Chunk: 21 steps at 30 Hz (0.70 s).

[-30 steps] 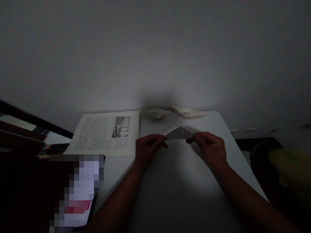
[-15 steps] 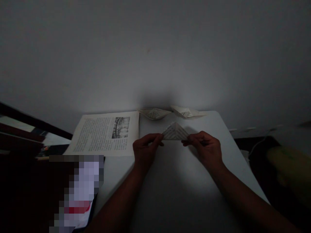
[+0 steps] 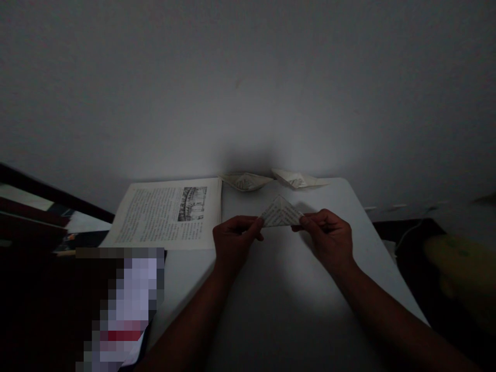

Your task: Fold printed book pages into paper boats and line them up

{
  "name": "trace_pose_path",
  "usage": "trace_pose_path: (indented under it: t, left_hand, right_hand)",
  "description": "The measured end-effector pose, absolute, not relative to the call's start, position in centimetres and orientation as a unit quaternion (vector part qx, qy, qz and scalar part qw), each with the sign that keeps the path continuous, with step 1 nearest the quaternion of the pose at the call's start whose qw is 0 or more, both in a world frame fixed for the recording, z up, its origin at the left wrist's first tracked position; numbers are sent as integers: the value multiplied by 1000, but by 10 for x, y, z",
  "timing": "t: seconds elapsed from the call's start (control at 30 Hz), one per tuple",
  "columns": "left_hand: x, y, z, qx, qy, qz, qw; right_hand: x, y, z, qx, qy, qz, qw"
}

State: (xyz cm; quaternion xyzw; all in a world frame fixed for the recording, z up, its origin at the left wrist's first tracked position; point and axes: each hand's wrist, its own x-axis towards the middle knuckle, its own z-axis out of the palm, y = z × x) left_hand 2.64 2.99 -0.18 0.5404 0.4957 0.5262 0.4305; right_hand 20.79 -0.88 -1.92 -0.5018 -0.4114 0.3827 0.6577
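A small triangle of folded printed paper [image 3: 280,213] is held just above the white table [image 3: 279,305], point up. My left hand [image 3: 233,244] pinches its left corner with thumb and fingers closed. My right hand [image 3: 328,238] pinches its right corner the same way. Both forearms reach in from the bottom of the view. Two finished paper boats, the left paper boat [image 3: 245,181] and the right paper boat [image 3: 297,179], stand at the table's far edge against the wall.
An open book [image 3: 166,213] with text and a picture lies on the table's left side. A blurred patch covers something at the lower left. Dark furniture lies to the left. A yellowish object [image 3: 461,263] sits in shadow to the right.
The folded paper has tilted up from a flat wedge to a taller upright triangle. Both hands kept their pinch and shifted only slightly.
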Motion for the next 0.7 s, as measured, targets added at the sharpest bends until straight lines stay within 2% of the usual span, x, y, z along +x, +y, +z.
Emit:
trace_pose_path:
  t: [0.2, 0.33, 0.47, 0.6, 0.7]
  left_hand:
    - [24, 29, -6, 544, 457, 520, 474]
    - [20, 34, -9, 535, 403, 485, 563]
    - [16, 41, -10, 527, 412, 445, 595]
    - [17, 42, -8, 576, 423, 380, 587]
    - [18, 40, -6, 611, 425, 371, 555]
  right_hand:
    - [212, -9, -16, -519, -422, 357, 652]
    - [221, -7, -13, -500, -446, 401, 624]
    - [226, -8, -12, -483, -481, 444, 582]
    - [225, -9, -13, -475, -519, 464, 539]
    - [223, -9, -13, -493, -507, 458, 538]
